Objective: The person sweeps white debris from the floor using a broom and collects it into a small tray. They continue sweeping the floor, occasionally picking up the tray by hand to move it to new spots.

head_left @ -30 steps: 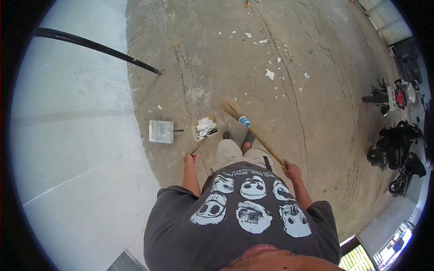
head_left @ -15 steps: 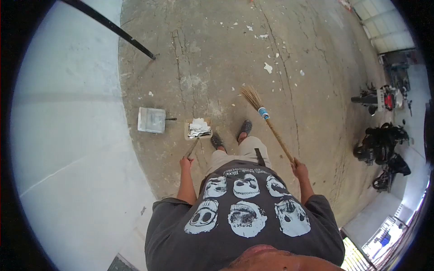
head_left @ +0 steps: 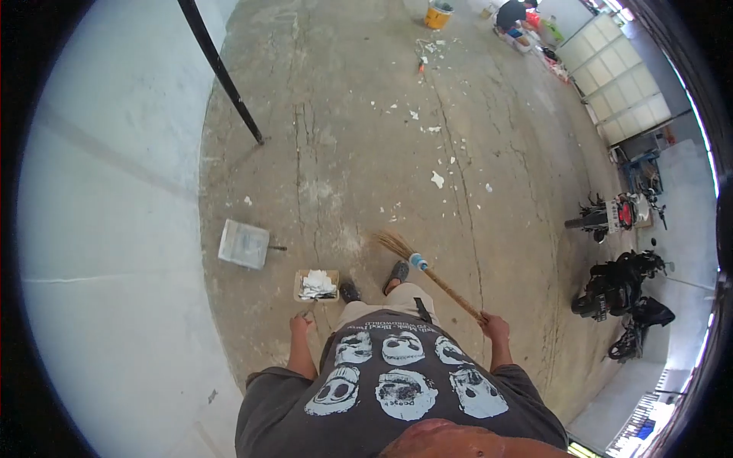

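Note:
My right hand (head_left: 495, 327) is closed around the upper end of a straw broom (head_left: 452, 293). The broom slants down to the left, its bristles spread near the floor in front of my feet, with a blue and white band at their base. My left hand (head_left: 302, 324) is closed on the short handle of a dustpan (head_left: 298, 286), a beige tray-like pan beside my foot. White flakes (head_left: 318, 282) are heaped in the dustpan. More white flakes (head_left: 437, 179) lie scattered over the concrete floor ahead.
A whitish square container (head_left: 243, 244) with a dark rod beside it sits left, near the wall. A black pole (head_left: 229, 84) reaches the floor ahead. Motorcycles (head_left: 611, 294) stand on the right. Far ahead are a yellow bucket (head_left: 437, 17) and a crouching person (head_left: 510, 17).
My view has tilted up, bringing the bucket and the person into sight. The broom has swung to a flatter slant, its bristles further left. Both hands keep their holds.

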`<action>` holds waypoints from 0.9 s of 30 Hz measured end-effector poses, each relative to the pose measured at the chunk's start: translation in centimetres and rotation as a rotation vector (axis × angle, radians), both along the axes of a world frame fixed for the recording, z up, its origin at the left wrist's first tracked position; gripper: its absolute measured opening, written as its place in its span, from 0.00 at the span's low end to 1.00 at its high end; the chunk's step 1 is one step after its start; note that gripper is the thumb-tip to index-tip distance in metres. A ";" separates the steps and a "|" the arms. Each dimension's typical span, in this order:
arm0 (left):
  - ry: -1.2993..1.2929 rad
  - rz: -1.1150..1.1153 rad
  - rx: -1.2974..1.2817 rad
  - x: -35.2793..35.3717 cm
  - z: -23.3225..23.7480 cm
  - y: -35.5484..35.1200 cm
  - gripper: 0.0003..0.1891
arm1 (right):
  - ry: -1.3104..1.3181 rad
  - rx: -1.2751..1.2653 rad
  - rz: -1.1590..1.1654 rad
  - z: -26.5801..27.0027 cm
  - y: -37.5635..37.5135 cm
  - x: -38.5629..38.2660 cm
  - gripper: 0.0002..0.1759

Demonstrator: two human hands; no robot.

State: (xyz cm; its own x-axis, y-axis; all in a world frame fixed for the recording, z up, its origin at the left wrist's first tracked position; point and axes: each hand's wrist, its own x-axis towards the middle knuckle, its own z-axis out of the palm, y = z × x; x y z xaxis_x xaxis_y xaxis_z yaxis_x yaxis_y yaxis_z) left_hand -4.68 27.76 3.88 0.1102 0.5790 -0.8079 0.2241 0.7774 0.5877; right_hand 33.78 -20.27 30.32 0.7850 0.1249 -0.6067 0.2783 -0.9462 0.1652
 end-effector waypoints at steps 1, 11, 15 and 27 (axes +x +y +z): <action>0.021 0.085 -0.052 -0.3 -0.4 0.3 0.15 | -0.013 0.018 -0.014 -0.1 -0.4 -0.3 0.24; 0.081 -0.085 -0.123 -1.3 -0.4 2.7 0.14 | -0.053 0.334 -0.151 -2.9 -0.1 -4.8 0.24; 0.100 -0.094 -0.102 0.1 0.3 2.7 0.13 | -0.099 0.546 -0.144 -7.0 3.8 -7.1 0.24; 0.102 -0.268 -0.030 0.3 2.8 5.0 0.13 | -0.022 0.211 -0.203 -9.0 10.1 -6.3 0.24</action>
State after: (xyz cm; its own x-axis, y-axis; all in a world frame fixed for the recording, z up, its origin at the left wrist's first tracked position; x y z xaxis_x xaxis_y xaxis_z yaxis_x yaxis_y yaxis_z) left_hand -4.35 32.75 6.65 0.1739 0.5158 -0.8389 0.4806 0.6990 0.5295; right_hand 27.50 -10.12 21.30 0.8198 0.0853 -0.5662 0.0781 -0.9963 -0.0371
